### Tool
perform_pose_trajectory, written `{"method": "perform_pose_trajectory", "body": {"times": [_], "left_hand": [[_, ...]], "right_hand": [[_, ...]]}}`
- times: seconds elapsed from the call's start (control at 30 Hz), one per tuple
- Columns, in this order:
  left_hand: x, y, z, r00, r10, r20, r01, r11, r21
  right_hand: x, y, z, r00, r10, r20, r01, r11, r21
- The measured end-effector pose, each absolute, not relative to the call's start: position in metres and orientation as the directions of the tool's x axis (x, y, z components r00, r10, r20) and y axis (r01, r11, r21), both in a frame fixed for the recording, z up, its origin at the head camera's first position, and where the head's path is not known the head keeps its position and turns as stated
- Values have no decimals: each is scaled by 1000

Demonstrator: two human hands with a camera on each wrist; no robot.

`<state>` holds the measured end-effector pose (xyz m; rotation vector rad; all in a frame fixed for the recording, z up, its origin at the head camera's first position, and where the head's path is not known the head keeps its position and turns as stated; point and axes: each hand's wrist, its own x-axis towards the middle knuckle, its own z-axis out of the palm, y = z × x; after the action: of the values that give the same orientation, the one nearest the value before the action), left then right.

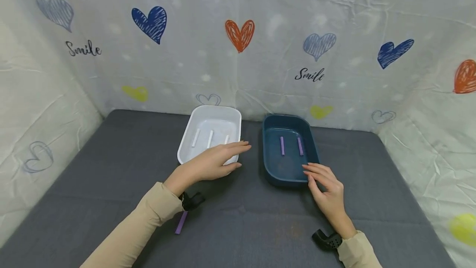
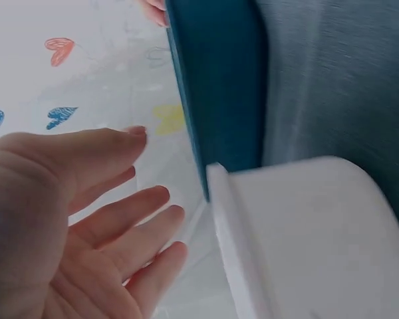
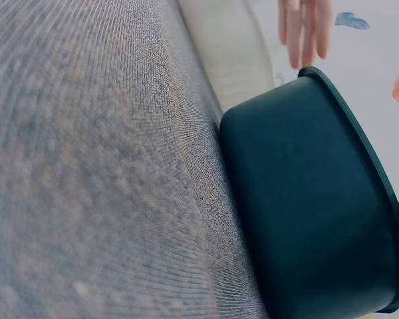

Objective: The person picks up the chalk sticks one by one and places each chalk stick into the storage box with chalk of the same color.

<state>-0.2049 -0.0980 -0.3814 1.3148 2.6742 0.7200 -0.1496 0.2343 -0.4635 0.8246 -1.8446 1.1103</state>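
My left hand (image 1: 212, 162) hangs over the near right part of the white tray (image 1: 184, 142), its fingers stretched to the right and holding nothing. In the left wrist view the fingers (image 2: 146, 226) are spread loosely beside the tray's rim. Three white sticks (image 1: 210, 139) show inside this tray; the hand hides its near part. My right hand (image 1: 329, 191) is at the near right corner of the dark blue tray (image 1: 284, 173), fingertips over the rim and thumb close to it. Inside lie two purple sticks (image 1: 282, 146).
Another purple stick (image 1: 181, 222) lies on the grey tabletop (image 1: 241, 235) below my left wrist, its upper end hidden by the black wrist strap (image 1: 191, 201). A light curtain (image 1: 208, 65) printed with hearts stands behind the trays and along both sides.
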Motion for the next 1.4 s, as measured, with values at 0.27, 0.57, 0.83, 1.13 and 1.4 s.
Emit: {"method": "perform_pose_trajectory", "body": {"times": [0.27,0.57,0.83,1.13,1.4], "left_hand": [[-190,-124,-385,-611,763,211,757,485,438],[-177,-153,-397,-577,757,307,777,392,493],[-161,-176,-411,-523,727,444,821,290,492],[-130,-200,-420,-549,744,381,809,357,468],[-111,-221,-421,-672,736,79,678,569,465]], "right_hand": [[-149,234,-465,-469,-120,875,-830,397,-391],[-146,232,-461,-481,-115,869,-825,394,-404],[-147,234,-461,-474,-110,874,-830,387,-401],[-148,235,-465,-469,-107,877,-828,400,-394],[-147,234,-462,-475,-111,873,-826,398,-399]]}}
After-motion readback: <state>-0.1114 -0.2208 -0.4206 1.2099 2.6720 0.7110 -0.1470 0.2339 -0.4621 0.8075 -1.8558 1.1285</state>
